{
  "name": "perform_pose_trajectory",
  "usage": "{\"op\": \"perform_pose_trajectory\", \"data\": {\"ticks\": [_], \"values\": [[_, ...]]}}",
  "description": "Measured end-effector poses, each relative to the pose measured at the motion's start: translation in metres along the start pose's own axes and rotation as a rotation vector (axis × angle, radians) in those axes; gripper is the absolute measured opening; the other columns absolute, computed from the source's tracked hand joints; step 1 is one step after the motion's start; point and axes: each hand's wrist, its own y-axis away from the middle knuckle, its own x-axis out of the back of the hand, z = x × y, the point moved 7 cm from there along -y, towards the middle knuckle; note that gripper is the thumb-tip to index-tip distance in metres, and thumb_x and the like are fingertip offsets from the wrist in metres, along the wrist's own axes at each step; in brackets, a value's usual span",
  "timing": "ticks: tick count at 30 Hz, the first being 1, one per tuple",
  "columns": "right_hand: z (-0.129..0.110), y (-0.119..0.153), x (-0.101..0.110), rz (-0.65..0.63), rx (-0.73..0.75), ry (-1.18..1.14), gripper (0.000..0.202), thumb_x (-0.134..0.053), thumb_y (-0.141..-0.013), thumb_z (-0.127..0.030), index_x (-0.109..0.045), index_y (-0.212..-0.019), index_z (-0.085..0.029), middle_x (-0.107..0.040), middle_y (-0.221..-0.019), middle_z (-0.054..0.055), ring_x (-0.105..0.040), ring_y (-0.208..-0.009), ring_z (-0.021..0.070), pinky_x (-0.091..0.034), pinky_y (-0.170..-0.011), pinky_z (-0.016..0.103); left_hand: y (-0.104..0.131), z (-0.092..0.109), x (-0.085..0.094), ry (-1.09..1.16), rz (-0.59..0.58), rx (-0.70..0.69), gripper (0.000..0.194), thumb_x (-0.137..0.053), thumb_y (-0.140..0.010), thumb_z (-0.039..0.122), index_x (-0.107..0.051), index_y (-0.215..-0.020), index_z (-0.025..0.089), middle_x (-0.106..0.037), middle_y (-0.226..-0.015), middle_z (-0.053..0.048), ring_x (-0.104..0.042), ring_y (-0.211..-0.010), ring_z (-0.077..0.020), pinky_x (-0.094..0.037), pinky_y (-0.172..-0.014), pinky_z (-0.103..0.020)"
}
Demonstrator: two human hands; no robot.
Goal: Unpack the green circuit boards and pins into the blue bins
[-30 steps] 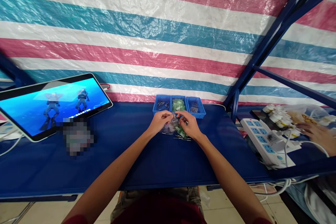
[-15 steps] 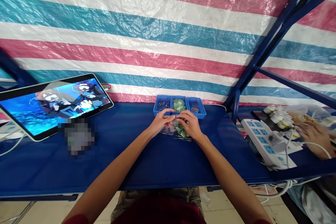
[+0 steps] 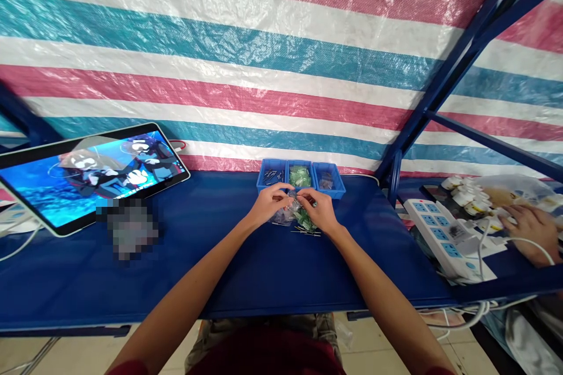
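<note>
My left hand [image 3: 269,204] and my right hand [image 3: 321,208] meet just in front of the blue bins. Their fingertips pinch a small clear plastic piece [image 3: 292,201], possibly a little bag; its exact kind is too small to make out. Under the hands lie a pile of clear plastic pieces [image 3: 281,218], some green packets [image 3: 307,220] and several thin metal pins [image 3: 308,233]. Three joined blue bins [image 3: 336,193] stand behind: dark and silvery pins [image 3: 273,176] on the left, green packets in the middle, small clear brownish pieces [image 3: 326,181] on the right.
A tablet [image 3: 101,173] playing a video leans at the left, beside a blurred-out patch. To the right are a white power strip [image 3: 440,240], cables, white-lidded jars [image 3: 470,199] and another person's hand [image 3: 530,233]. A striped sheet and blue frame bars close off the back.
My fingers have shifted slightly around the clear piece, and my left fingertips now reach a little further right. The other person's hand at the right has moved a little.
</note>
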Motion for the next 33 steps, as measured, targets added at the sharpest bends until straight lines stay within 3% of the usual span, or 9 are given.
{"op": "perform_pose_trajectory", "data": {"ticks": [3,8,14,17,21,24,26,29,33], "values": [[-0.001,0.001,0.000,-0.009,0.013,-0.023,0.026,-0.044,-0.092,-0.029,-0.066,-0.100,-0.019,-0.068,-0.079,0.004,-0.061,-0.061,0.0144,-0.050,-0.063,0.027,-0.001,-0.002,0.003,0.093,0.071,0.012,0.041,-0.069,-0.075,0.039,-0.058,-0.108,0.018,-0.063,-0.063,0.001,-0.058,-0.052,-0.0132,-0.047,-0.053,-0.024],[-0.008,0.001,-0.003,-0.057,0.103,-0.038,0.025,-0.050,-0.089,-0.028,-0.065,-0.107,-0.022,-0.064,-0.107,0.009,-0.062,-0.076,0.0153,-0.052,-0.062,0.027,-0.004,-0.006,0.007,0.207,0.124,-0.010,0.035,-0.063,-0.079,0.045,-0.063,-0.090,0.013,-0.066,-0.071,-0.005,-0.061,-0.062,-0.0158,-0.047,-0.055,-0.025],[-0.005,-0.001,0.001,-0.004,0.058,0.040,0.027,-0.048,-0.093,-0.034,-0.068,-0.084,-0.018,-0.064,-0.076,0.006,-0.059,-0.070,0.0166,-0.049,-0.066,0.028,-0.002,0.001,0.007,-0.112,0.110,-0.083,0.033,-0.069,-0.074,0.047,-0.068,-0.082,0.014,-0.064,-0.090,-0.008,-0.059,-0.074,-0.0160,-0.043,-0.055,-0.022],[-0.004,-0.001,0.002,-0.024,0.024,-0.009,0.027,-0.045,-0.094,-0.032,-0.068,-0.094,-0.019,-0.064,-0.077,0.005,-0.058,-0.064,0.0147,-0.049,-0.064,0.028,-0.003,-0.006,0.003,-0.026,0.061,-0.017,0.035,-0.066,-0.076,0.049,-0.063,-0.076,0.014,-0.064,-0.074,-0.005,-0.058,-0.063,-0.0139,-0.043,-0.054,-0.023],[-0.010,0.000,0.001,-0.054,0.103,-0.071,0.030,-0.044,-0.093,-0.027,-0.062,-0.116,-0.023,-0.061,-0.104,0.008,-0.060,-0.073,0.0140,-0.052,-0.064,0.027,-0.003,-0.014,0.001,0.171,0.048,0.089,0.041,-0.070,-0.073,0.046,-0.055,-0.098,0.017,-0.057,-0.057,0.003,-0.052,-0.048,-0.0105,-0.043,-0.052,-0.023],[-0.011,0.000,0.000,-0.043,0.142,-0.033,0.023,-0.051,-0.090,-0.030,-0.067,-0.103,-0.021,-0.059,-0.102,0.010,-0.060,-0.082,0.0167,-0.052,-0.065,0.027,-0.002,-0.012,-0.001,0.217,0.021,0.113,0.048,-0.071,-0.073,0.045,-0.051,-0.108,0.018,-0.056,-0.057,0.005,-0.049,-0.045,-0.0093,-0.042,-0.049,-0.022],[-0.009,-0.001,0.001,-0.020,0.124,-0.011,0.021,-0.053,-0.090,-0.033,-0.069,-0.094,-0.020,-0.060,-0.096,0.009,-0.059,-0.083,0.0176,-0.051,-0.065,0.027,-0.003,-0.010,0.001,0.195,0.048,0.087,0.043,-0.065,-0.077,0.050,-0.055,-0.102,0.017,-0.057,-0.062,0.002,-0.051,-0.050,-0.0107,-0.041,-0.048,-0.022],[-0.003,-0.002,0.002,0.008,0.044,-0.012,0.022,-0.055,-0.089,-0.036,-0.068,-0.085,-0.018,-0.062,-0.084,0.007,-0.058,-0.073,0.0163,-0.049,-0.063,0.027,-0.004,-0.005,0.004,0.088,0.071,0.002,0.042,-0.058,-0.080,0.055,-0.063,-0.091,0.015,-0.061,-0.077,-0.004,-0.056,-0.064,-0.0137,-0.044,-0.054,-0.023],[0.007,-0.002,0.001,-0.018,-0.088,-0.092,0.022,-0.056,-0.087,-0.036,-0.067,-0.082,-0.018,-0.063,-0.072,0.003,-0.057,-0.060,0.0141,-0.048,-0.061,0.027,-0.006,-0.005,0.005,-0.074,0.074,-0.057,0.034,-0.065,-0.076,0.048,-0.065,-0.082,0.014,-0.063,-0.083,-0.005,-0.059,-0.078,-0.0171,-0.046,-0.064,-0.024]]}}
